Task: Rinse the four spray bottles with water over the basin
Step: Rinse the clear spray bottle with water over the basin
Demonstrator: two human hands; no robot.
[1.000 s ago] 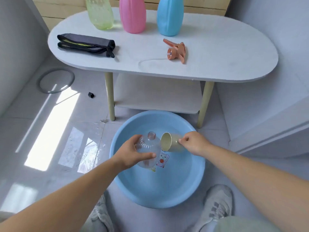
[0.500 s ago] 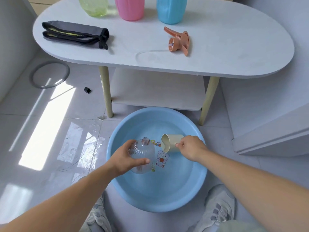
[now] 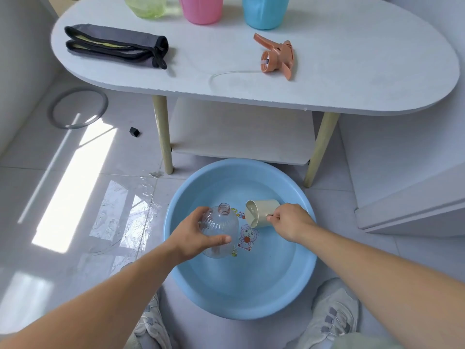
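My left hand (image 3: 193, 235) grips a clear ribbed spray bottle (image 3: 222, 229) with no cap, its neck pointing away from me, above the blue basin (image 3: 297, 293) on the floor. My right hand (image 3: 289, 222) holds a beige cup (image 3: 260, 212) by its handle, tipped on its side with its mouth facing the bottle. Green (image 3: 148, 6), pink (image 3: 201, 8) and blue (image 3: 264, 11) bottles stand at the back of the white table (image 3: 364, 66). An orange spray trigger head (image 3: 278, 56) with its clear tube lies on the table.
A folded grey cloth (image 3: 115, 45) lies on the table's left part. Water is spilled on the floor tiles (image 3: 125, 217) left of the basin. A grey ring (image 3: 78, 107) and a small black piece (image 3: 134, 132) lie on the floor. My shoes (image 3: 332, 313) flank the basin's near edge.
The view has tilted down and closer. Both hands have sunk a little lower over the basin, and the cup has tipped further over beside the bottle's neck.
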